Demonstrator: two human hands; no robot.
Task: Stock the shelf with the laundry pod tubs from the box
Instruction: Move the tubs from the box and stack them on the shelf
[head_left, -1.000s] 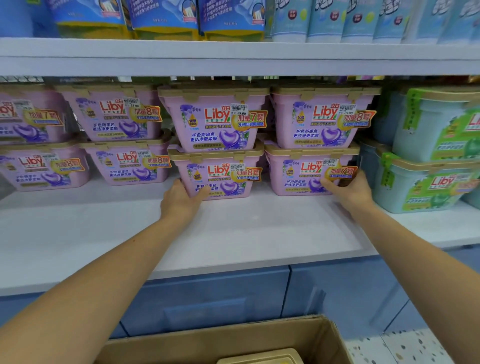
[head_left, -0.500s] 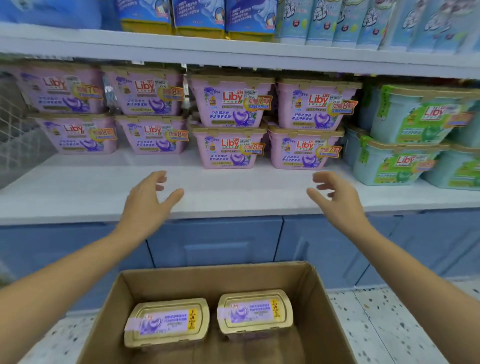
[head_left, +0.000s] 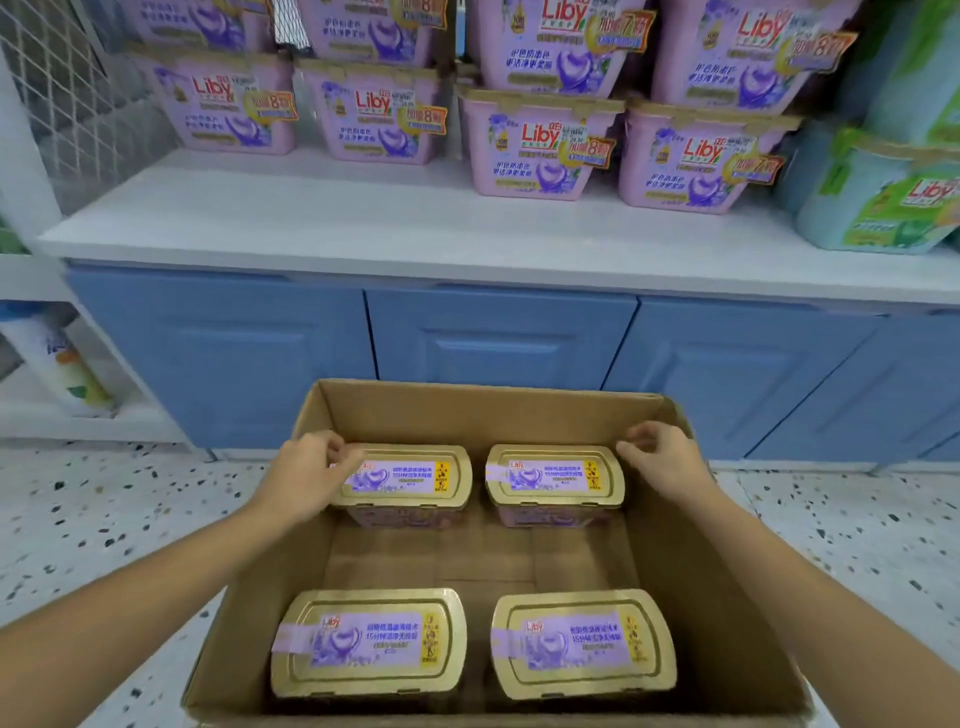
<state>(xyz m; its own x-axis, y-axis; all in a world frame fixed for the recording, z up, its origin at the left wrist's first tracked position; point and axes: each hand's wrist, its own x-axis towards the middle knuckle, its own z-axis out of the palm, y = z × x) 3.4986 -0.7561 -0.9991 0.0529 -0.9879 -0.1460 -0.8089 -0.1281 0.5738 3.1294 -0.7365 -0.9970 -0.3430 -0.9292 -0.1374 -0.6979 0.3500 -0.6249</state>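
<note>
An open cardboard box (head_left: 727, 587) stands on the floor below the shelf. It holds gold-lidded laundry pod tubs with purple labels, two at the far end and two at the near end (head_left: 369, 642) (head_left: 582, 644). My left hand (head_left: 306, 473) lies over the left end of the far-left tub (head_left: 410, 478), thumb on the lid and fingers curled at its edge. My right hand (head_left: 662, 460) hangs with curled fingers at the right end of the far-right tub (head_left: 556, 478); whether it holds the tub is unclear. Pink Liby tubs (head_left: 535, 145) are stacked on the white shelf (head_left: 363, 234).
Green and blue tubs (head_left: 883, 208) sit at the shelf's right end. A wire mesh panel (head_left: 67, 104) closes the left side. Blue cabinet doors (head_left: 498, 338) run below the shelf. A bottle (head_left: 57, 364) stands on a low shelf at the left. The floor is speckled terrazzo.
Both hands left the stacked shelf tubs, drew back over the shelf edge, and came down into the box onto the two far tubs. My view tilted down.
</note>
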